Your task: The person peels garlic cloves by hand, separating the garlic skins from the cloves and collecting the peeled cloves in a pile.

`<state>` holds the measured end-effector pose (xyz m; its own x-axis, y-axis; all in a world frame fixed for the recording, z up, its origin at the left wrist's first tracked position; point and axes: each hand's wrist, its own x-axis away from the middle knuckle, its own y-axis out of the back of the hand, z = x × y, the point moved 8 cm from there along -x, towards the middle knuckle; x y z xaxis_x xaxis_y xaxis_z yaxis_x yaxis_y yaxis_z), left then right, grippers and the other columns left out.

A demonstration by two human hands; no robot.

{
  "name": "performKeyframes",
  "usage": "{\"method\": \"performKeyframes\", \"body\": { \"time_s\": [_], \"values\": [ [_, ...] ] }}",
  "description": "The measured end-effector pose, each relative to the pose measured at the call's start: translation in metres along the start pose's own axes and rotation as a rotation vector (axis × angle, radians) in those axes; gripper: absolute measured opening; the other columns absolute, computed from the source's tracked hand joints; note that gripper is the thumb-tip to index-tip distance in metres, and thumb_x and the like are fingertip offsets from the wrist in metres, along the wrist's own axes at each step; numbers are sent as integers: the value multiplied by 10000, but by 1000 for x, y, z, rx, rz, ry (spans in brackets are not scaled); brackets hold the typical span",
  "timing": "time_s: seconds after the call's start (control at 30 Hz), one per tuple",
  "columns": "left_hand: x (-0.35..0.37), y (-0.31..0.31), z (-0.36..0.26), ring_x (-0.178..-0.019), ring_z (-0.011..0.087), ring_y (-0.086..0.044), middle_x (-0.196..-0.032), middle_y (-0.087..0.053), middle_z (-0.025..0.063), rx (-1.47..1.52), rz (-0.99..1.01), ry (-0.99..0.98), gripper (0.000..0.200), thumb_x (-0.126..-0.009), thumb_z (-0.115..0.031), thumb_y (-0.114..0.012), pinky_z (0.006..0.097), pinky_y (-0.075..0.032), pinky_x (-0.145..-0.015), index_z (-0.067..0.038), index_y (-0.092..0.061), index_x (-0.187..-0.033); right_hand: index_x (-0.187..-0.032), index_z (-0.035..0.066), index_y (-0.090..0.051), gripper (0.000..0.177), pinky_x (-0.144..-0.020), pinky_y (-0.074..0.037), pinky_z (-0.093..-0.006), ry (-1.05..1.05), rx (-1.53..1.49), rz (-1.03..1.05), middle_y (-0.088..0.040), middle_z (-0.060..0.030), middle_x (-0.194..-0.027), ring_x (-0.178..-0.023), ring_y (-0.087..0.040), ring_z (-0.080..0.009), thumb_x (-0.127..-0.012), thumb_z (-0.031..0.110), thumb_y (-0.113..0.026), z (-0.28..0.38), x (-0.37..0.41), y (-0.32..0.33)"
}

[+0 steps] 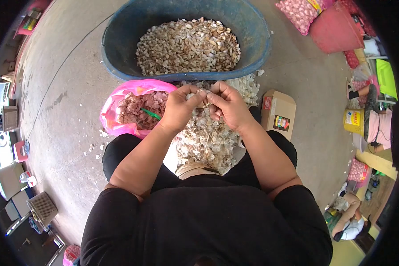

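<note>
Just in front of the blue tub, my left hand (180,107) and my right hand (230,106) meet with fingers pinched together. Between their fingertips is a small pale garlic clove (204,98), partly covered by the thumbs. Papery garlic skins (206,144) lie heaped below my hands, between my legs. Many separated garlic cloves (188,46) fill the bottom of the large blue tub (113,44). Beside my left hand sits an open pink plastic bag (111,108) holding purplish-brown skins (135,108) and a bright green strip (151,114).
A cardboard box (279,113) stands near my right knee. Net bags of garlic (297,15) and a red tub (337,29) are at the upper right. Two other people (381,128) appear along the right edge, near a yellow bucket (354,120). Chairs (13,181) and a basket (42,208) stand left.
</note>
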<state>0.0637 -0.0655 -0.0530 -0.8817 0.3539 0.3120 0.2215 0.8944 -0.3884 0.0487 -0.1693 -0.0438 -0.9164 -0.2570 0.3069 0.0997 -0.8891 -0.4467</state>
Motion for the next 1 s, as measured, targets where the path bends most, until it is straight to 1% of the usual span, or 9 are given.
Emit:
{"method": "performKeyframes", "body": {
  "time_s": [0.13,0.23,0.33,0.43,0.53,0.6,0.7,0.8,1.0],
  "values": [
    [7,-3,-6,-554,75,-478,-648,-530,22,-137,-10,92,140,-815,-138,-560,220,-399,-492,1,-559,-802,-838,69,-413,71,-398,-322,-191,92,278,10,-457,14,-622,-457,-401,-42,-850,61,-482,8,-1,-6],
    [4,0,-7,-546,86,-469,-645,-526,28,-195,-35,11,144,-833,-131,-517,226,-397,-483,3,-560,-806,-845,68,-385,85,-396,-314,-184,206,427,10,-433,12,-604,-453,-382,-40,-852,43,-465,7,-3,-9],
    [1,4,7,-543,96,-488,-653,-534,35,85,-96,23,150,-827,-134,-503,226,-414,-464,3,-564,-832,-794,52,-401,118,-392,-336,-176,324,373,-167,-435,14,-571,-475,-405,-33,-830,62,-513,9,-3,-5],
    [-6,6,10,-560,116,-502,-681,-541,46,266,-117,87,150,-842,-135,-482,241,-410,-465,-1,-548,-842,-803,57,-416,109,-413,-351,-200,196,163,-222,-444,1,-573,-465,-401,-61,-831,87,-516,12,-4,-7],
    [-9,6,5,-573,122,-510,-719,-549,50,349,-68,115,154,-856,-155,-476,240,-413,-472,-15,-538,-852,-819,60,-432,94,-439,-387,-257,35,-314,-239,-455,-19,-565,-466,-427,-96,-836,113,-508,-7,-14,4],
    [-8,1,2,-573,121,-507,-724,-550,48,338,-25,113,148,-856,-158,-482,241,-415,-478,-22,-541,-846,-833,71,-464,123,-503,-427,-324,-54,-380,-174,-500,-38,-652,-558,-497,-150,-850,192,-472,-13,-20,11],
    [-7,4,-1,-599,94,-506,-719,-563,34,183,-27,71,189,-846,-181,-518,224,-414,-530,1,-555,-881,-818,87,-496,203,-578,-443,-354,-127,-474,-201,-522,-30,-767,-694,-531,-186,-856,275,-431,-20,-18,17],
    [-5,5,-7,-608,70,-493,-708,-570,28,-331,-85,-46,209,-824,-179,-564,203,-400,-540,18,-575,-893,-820,92,-500,211,-601,-447,-363,-304,-498,-305,-525,-26,-745,-686,-524,-186,-857,289,-434,-44,-12,16],
    [3,7,-12,-595,83,-526,-675,-588,45,-400,-170,22,163,-780,-121,-596,215,-426,-555,24,-584,-853,-826,84,-497,238,-601,-467,-360,-365,-570,-283,-501,3,-628,-600,-518,-184,-889,290,-397,-62,-7,10]
  ]
}}
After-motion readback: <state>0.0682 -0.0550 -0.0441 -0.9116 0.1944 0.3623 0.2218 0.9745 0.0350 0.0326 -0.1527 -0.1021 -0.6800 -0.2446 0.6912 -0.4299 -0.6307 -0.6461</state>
